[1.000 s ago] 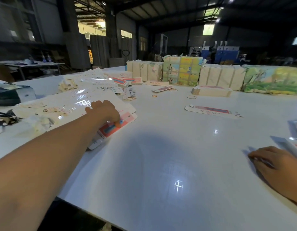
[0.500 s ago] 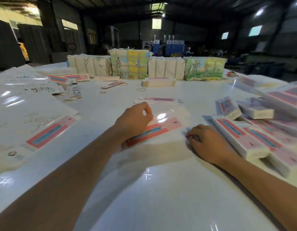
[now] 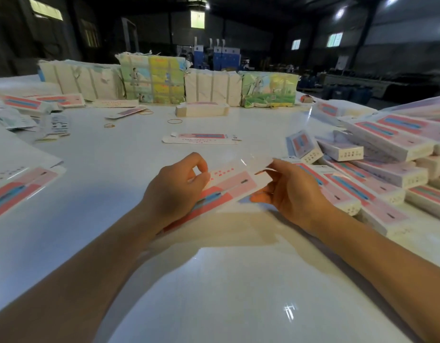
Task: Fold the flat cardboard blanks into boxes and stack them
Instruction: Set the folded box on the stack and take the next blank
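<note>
A flat cardboard blank [image 3: 228, 186], white with pink, red and blue print, is held just above the white table [image 3: 214, 280] in front of me. My left hand [image 3: 175, 191] grips its left part, fingers curled over the top edge. At the blank's right end my right hand [image 3: 288, 191] pinches it between thumb and fingers. A pile of folded boxes [image 3: 377, 174] with the same print lies stacked to the right of my right hand. More flat blanks [image 3: 18, 189] lie spread at the left edge.
One loose blank [image 3: 201, 138] lies farther back in the middle, with rubber bands [image 3: 175, 121] and a small bundle of blanks [image 3: 201, 110] behind it. Wrapped bundles [image 3: 152, 80] line the far edge of the table. Printed sheets [image 3: 53, 125] sit at the far left.
My left hand pulled one blank from the left pile to the middle. My right hand left the table and took hold of the blank's right end; the blank is lifted now.
</note>
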